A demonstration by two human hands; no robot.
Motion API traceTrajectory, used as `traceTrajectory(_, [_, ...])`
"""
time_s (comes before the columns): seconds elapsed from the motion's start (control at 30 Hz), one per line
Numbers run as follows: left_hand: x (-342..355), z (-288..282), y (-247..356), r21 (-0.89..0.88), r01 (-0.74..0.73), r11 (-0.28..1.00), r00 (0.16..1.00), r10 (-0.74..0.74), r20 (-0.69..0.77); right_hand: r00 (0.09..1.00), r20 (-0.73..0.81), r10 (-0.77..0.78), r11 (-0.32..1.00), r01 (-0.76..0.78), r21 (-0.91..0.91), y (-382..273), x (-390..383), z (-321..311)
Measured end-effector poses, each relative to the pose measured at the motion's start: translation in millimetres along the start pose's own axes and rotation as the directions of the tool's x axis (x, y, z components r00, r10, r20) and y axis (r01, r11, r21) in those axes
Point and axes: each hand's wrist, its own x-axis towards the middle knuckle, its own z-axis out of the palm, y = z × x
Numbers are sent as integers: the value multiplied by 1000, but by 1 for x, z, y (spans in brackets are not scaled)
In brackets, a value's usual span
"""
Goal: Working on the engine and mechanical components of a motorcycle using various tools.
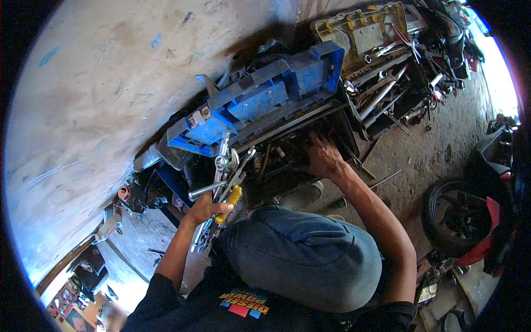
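My left hand (204, 209) is closed round a bundle of hand tools. Shiny wrenches (220, 161) fan out above the fist, and a yellow handle (229, 203) lies under the thumb. More metal shafts hang below the hand. My right hand (323, 158) reaches down into a dark toolbox, fingers spread among loose tools, their tips partly lost in shadow. The toolbox's blue lid (265, 104) stands raised against the wall side. Inside the box, sockets and rods (267, 159) lie between my two hands.
To the right of the blue lid, a second box holds many wrenches (381, 97), with a yellow lid (359, 33) behind it. A stained wall (110, 88) rises at left. A motorcycle wheel (456, 216) stands at right. A thin rod (386, 179) lies on the floor.
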Motion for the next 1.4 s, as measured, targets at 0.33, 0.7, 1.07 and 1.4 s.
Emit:
traceTrajectory(0.33, [-2, 7, 11, 34, 65, 997, 997, -64, -33, 940, 276, 203, 977, -174, -127, -1, 2, 32])
traceTrajectory(0.7, [-2, 7, 7, 45, 29, 999, 995, -24, -101, 900, 84, 428, 899, -433, 69, -45, 16, 67])
traceTrajectory(1.07, [4, 12, 8, 43, 38, 998, 998, -35, -52, 968, 244, -56, 796, -104, 597, -95, -10, 22])
traceTrajectory(1.4, [2, 8, -3, 10, 71, 997, 990, -70, -119, 923, -250, 293, 944, -320, -76, -45, -13, 26])
